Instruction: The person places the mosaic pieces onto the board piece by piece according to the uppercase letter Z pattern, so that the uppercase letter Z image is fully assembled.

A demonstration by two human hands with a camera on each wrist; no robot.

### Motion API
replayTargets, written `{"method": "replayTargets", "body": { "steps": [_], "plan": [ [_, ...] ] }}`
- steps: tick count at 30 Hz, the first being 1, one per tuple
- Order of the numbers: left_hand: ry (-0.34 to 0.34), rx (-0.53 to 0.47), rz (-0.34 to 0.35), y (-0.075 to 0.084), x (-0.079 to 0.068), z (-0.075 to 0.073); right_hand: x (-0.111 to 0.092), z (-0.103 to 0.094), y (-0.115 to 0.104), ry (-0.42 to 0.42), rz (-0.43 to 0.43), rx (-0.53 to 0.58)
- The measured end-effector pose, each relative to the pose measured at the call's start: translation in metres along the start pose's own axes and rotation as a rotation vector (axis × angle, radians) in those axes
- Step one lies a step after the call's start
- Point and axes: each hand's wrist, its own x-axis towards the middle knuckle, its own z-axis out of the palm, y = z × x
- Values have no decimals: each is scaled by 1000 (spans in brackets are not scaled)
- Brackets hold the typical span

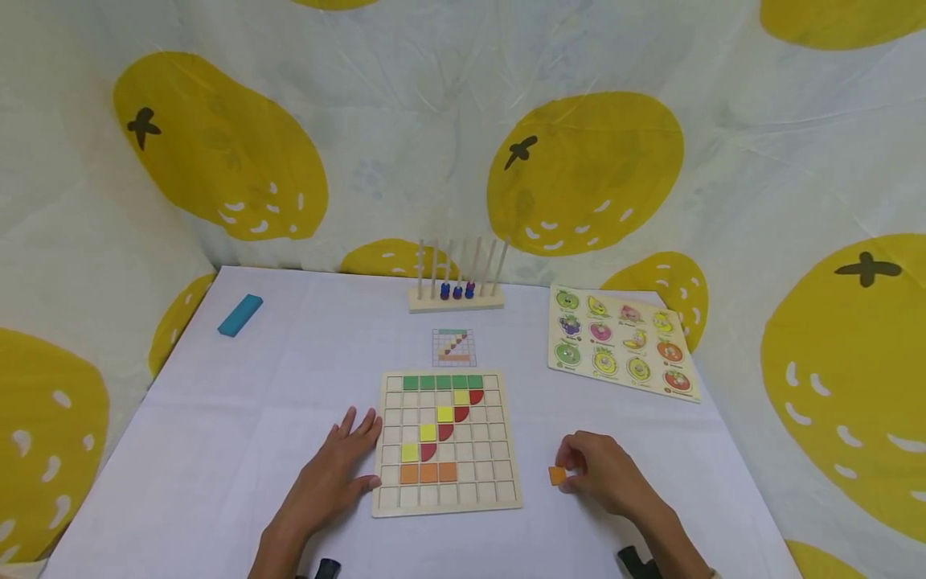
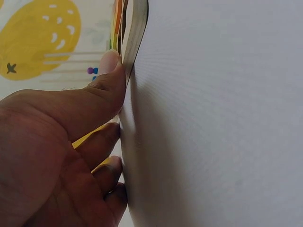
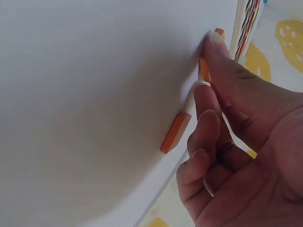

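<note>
My right hand (image 1: pixel 604 474) pinches an orange square tile (image 1: pixel 557 475) between thumb and fingers, to the right of a wooden grid board (image 1: pixel 499 503). In the right wrist view, orange shows on both sides of the thumb, and another orange tile (image 3: pixel 175 132) lies on the cloth beside the curled fingers. My left hand (image 1: pixel 329 474) is spread along the board's left edge, its thumb touching the rim in the left wrist view. On the board are a green row (image 1: pixel 444 382), yellow squares (image 1: pixel 444 414) and red quarter-rounds (image 1: pixel 460 413) in a diagonal, and three orange tiles (image 1: pixel 428 473).
A small pattern card (image 1: pixel 454 347) lies behind the board. Farther back stands a peg rack (image 1: pixel 456 304) with blue and purple beads. A fruit picture board (image 1: pixel 622 342) lies at the right, and a teal block (image 1: pixel 240 315) at the back left of the white cloth.
</note>
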Motion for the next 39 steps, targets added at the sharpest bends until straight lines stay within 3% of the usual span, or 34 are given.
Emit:
{"method": "replayTargets", "body": {
  "steps": [9, 17, 25, 39],
  "plan": [
    [5, 8, 9, -1, 0, 1, 11, 8, -16, 55, -163, 53],
    [1, 14, 9, 0, 1, 0, 21, 15, -53, 106, -124, 111],
    [8, 2, 2, 0, 1, 1, 26, 34, -85, 31, -219, 133],
    [15, 0, 1, 2, -1, 0, 35, 57, -105, -5, -211, 53]
  ]
}}
